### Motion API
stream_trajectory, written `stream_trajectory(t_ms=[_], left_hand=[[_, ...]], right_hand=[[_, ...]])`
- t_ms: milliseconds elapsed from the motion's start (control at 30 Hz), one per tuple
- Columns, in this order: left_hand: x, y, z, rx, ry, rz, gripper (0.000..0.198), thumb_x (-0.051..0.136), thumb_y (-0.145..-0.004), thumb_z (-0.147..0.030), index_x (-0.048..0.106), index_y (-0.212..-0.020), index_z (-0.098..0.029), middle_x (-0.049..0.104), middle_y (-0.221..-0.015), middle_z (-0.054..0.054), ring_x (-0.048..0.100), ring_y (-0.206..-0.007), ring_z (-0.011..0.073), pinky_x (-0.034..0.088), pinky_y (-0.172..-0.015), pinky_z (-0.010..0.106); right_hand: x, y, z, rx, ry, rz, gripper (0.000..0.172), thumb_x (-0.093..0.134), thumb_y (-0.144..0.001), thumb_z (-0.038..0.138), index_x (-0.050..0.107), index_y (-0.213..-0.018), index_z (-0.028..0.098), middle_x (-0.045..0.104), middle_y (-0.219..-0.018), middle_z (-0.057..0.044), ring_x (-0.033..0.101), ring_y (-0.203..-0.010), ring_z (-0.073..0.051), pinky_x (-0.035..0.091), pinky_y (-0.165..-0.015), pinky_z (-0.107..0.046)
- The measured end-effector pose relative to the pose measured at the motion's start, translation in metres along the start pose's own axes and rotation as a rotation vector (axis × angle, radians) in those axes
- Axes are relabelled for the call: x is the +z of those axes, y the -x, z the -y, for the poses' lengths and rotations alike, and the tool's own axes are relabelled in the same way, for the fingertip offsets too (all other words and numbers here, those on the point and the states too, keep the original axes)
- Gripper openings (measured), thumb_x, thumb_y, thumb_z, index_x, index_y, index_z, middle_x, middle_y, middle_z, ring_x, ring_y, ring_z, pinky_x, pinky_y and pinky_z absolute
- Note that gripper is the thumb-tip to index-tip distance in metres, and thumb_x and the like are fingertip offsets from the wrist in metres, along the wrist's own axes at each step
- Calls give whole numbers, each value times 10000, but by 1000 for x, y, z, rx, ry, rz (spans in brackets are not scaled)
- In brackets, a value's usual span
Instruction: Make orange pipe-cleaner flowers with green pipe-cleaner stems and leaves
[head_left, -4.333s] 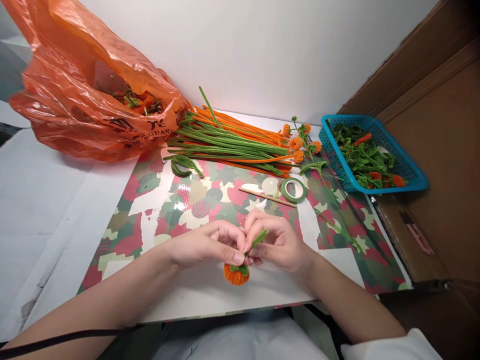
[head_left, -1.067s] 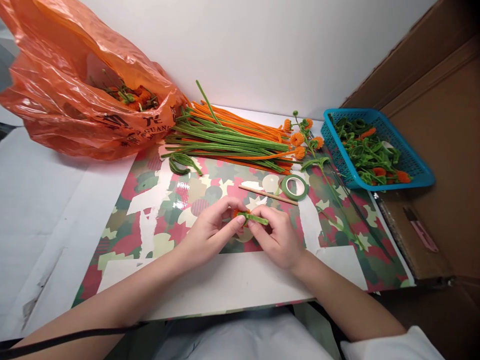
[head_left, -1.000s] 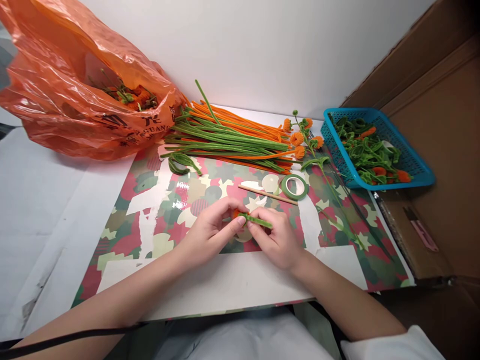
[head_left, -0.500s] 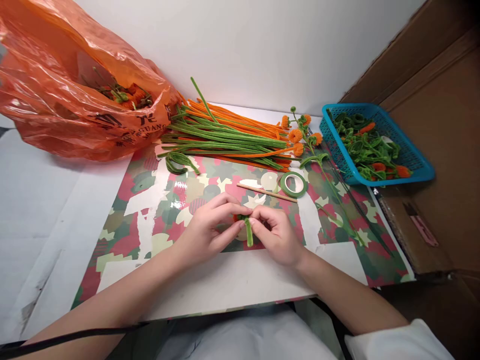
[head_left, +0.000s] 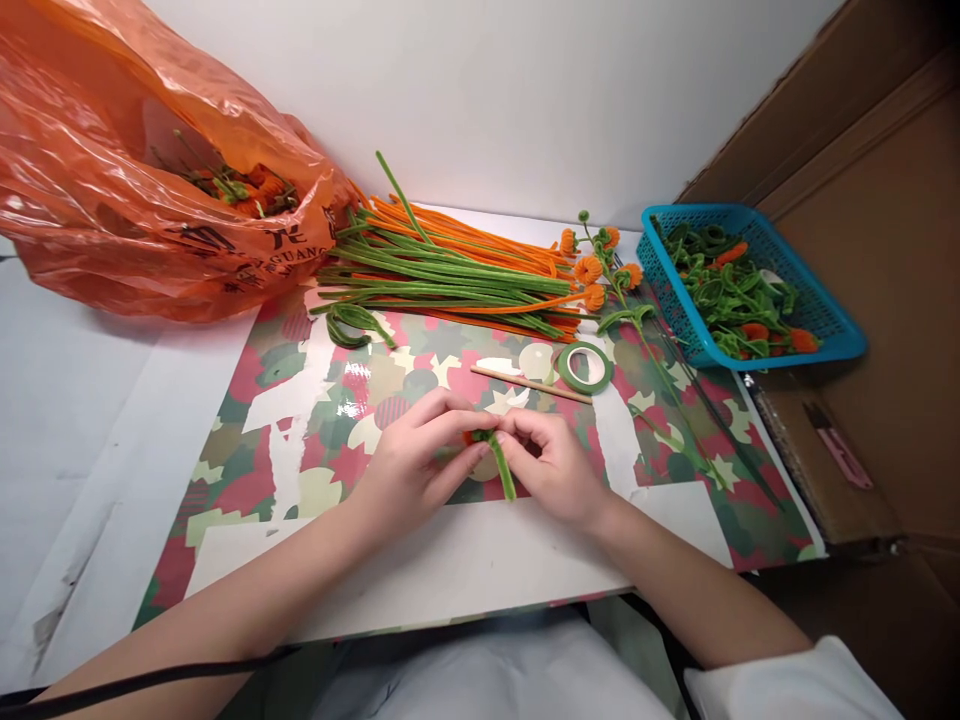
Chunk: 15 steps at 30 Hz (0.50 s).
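Moved since about four seconds ago: both hands sit higher, at the middle of the frame, and the fuzzy orange ball that hung in full view beneath them now shows only as a sliver between the fingertips; the green pipe-cleaner stem, lying sideways a second ago, now points down and right. Backdrop: plain white wall, upper frame; brown cardboard panel, right. Surface: white table bearing a glossy mat printed with red, green and cream flower shapes. Orange plastic bag, crinkled and translucent, upper left, green and orange pieces inside. Bundle of pipe cleaners, long, straight, green over orange, upper centre. Blue mesh basket, rectangular, upper right, heaped with green loops and orange bits. Left hand, thumb and fingers pinched on the ball. Right hand, fingertips pinched on the stem's top, just beside the left fingertips. Roll of green tape, round and flat, above the right hand. Thin wooden stick, left of the roll.
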<state>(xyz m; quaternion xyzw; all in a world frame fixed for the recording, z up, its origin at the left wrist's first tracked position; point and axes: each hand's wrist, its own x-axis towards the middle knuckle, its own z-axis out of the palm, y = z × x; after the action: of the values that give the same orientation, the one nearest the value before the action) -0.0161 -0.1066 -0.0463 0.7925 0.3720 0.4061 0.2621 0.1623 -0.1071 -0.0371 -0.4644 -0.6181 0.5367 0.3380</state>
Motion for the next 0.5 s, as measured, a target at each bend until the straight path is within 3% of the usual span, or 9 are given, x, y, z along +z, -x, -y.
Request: stream_trajectory(t_ms=[200, 300, 400, 500], left_hand=[[3, 2, -1, 110, -66, -29, 315, 564, -849, 17, 633, -1082, -185, 575, -907, 26, 600, -792, 109, 514, -673, 192], [1, 2, -2, 100, -41, -28, 316, 572, -850, 5, 639, -1087, -192, 581, -908, 27, 600, -792, 111, 521, -676, 196], [-1, 1, -3, -23, 95, -6, 296, 594, -864, -53, 641, -1111, -209, 580, -906, 29, 590, -791, 115, 520, -618, 184], [-2, -1, -3, -205, 317, 27, 253, 588, -888, -128, 642, -1113, -229, 587, -927, 34, 596, -826, 124, 528, -601, 176]], right_hand=[[0, 0, -2, -6, 42, 1, 254, 488, -831, 170, 386, -600, 198, 383, -574, 55, 331, -535, -85, 271, -500, -236], [-4, -1, -3, 3, 3, 38, 261, 492, -842, 194, 393, -601, 199, 375, -577, 55, 334, -539, -87, 275, -502, -235], [-9, -2, -3, -6, -81, 122, 256, 507, -873, 264, 449, -635, 192, 399, -583, 52, 366, -546, -91, 302, -513, -230], [-13, -4, -1, -43, -113, 81, 223, 520, -893, 302, 515, -702, 187, 468, -628, 37, 407, -555, -93, 331, -520, -227]])
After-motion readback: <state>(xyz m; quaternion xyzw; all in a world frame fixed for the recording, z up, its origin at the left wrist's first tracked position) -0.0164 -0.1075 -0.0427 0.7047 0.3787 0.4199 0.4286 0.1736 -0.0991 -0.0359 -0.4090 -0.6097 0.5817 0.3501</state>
